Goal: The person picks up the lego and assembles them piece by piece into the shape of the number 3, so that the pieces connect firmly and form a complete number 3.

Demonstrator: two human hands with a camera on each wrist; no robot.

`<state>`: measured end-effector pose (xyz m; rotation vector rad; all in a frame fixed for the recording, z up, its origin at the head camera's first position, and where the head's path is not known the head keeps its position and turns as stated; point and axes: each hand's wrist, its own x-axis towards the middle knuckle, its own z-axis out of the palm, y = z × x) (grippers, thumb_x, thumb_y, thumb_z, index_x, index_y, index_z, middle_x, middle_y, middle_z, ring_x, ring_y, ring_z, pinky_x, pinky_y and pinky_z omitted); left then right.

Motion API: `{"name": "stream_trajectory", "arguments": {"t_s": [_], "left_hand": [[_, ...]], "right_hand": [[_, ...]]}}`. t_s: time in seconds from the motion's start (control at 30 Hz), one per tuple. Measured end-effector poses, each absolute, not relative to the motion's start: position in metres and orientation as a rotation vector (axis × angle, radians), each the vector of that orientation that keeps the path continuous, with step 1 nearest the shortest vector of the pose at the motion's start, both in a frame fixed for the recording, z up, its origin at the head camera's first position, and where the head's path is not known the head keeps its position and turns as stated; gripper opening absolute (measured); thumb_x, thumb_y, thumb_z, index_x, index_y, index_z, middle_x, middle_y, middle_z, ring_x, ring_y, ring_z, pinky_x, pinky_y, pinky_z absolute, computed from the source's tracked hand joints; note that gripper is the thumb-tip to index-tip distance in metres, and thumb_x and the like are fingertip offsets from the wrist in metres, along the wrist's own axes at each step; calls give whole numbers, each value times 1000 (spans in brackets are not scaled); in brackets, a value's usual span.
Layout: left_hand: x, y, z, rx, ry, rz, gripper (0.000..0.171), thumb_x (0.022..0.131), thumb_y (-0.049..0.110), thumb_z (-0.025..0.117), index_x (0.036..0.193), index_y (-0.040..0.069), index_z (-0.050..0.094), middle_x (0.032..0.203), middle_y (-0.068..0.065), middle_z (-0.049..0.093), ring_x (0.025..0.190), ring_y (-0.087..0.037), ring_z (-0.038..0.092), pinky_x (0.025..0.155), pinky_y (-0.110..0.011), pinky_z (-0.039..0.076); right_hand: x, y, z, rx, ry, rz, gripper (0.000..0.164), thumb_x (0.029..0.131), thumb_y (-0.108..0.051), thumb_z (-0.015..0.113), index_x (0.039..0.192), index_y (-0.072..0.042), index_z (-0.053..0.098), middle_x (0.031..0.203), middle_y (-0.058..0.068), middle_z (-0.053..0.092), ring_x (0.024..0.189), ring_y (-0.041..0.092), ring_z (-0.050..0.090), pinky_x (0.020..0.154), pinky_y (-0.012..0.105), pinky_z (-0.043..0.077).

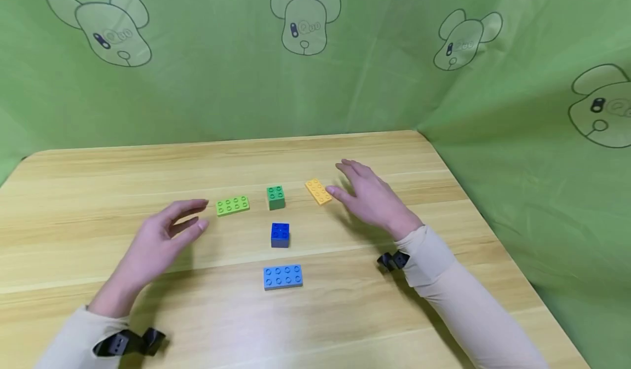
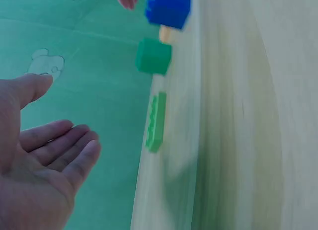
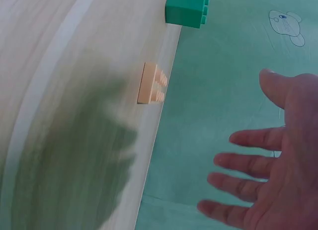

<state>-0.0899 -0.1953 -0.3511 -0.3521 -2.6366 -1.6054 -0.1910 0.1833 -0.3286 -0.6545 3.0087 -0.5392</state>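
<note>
My left hand (image 1: 165,240) hovers over the table, fingers loosely bent and holding nothing. Just right of its fingertips lies a flat lime-green brick (image 1: 233,206). My right hand (image 1: 372,196) is raised with spread fingers, empty in the right wrist view too. Its thumb tip overlaps the corner of a flat orange-yellow brick (image 1: 317,191) in the head view. Between the hands stands a small green brick (image 1: 275,197). Nearer to me are a dark blue square brick (image 1: 280,235) and a longer light blue brick (image 1: 282,277), all studs up.
The wooden table (image 1: 236,330) carries the bricks, set apart from each other. A green cloth (image 1: 212,84) with mouse-head drawings hangs behind the table and along its right side. Small black devices (image 1: 130,342) are strapped at both wrists.
</note>
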Motion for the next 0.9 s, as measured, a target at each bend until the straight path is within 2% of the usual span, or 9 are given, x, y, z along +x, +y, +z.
{"name": "stream_trajectory", "arguments": {"t_s": [0.07, 0.13, 0.37, 0.53, 0.9], "left_hand": [[-88, -192, -351, -360, -2630, -1658, 50, 98, 27, 63, 140, 2, 49, 142, -15, 49, 125, -37, 51, 92, -17, 46], [-87, -188, -350, -381, -2613, -1700, 50, 98, 25, 64, 139, 1, 50, 141, -16, 49, 125, -37, 51, 92, -18, 46], [-83, -171, -351, -470, -2563, -1812, 42, 94, 15, 68, 133, 1, 55, 136, -15, 54, 122, -37, 53, 95, -29, 49], [-82, -161, -354, -538, -2541, -1837, 41, 92, 12, 70, 130, 3, 58, 132, -11, 57, 120, -36, 55, 98, -37, 47], [-83, -143, -362, -640, -2515, -1931, 38, 88, 7, 74, 123, 1, 61, 126, -14, 59, 117, -35, 56, 99, -31, 47]], "right_hand": [[-191, 182, -328, -670, 3009, -567, 73, 99, -58, 44, 149, -6, 38, 153, 14, 34, 140, 34, 30, 114, 50, 27], [-192, 181, -328, -708, 2998, -598, 69, 100, -55, 45, 148, -6, 41, 150, 13, 39, 138, 32, 34, 113, 49, 28], [-190, 176, -331, -858, 2870, -799, 50, 101, -41, 53, 139, -8, 52, 134, 5, 54, 126, 28, 49, 106, 45, 39], [-188, 169, -332, -922, 2784, -973, 39, 99, -28, 61, 131, -7, 58, 124, 5, 59, 116, 29, 55, 101, 43, 45], [-186, 159, -336, -925, 2622, -1153, 34, 95, -19, 67, 125, -6, 63, 118, 1, 62, 111, 22, 60, 99, 38, 47]]}}
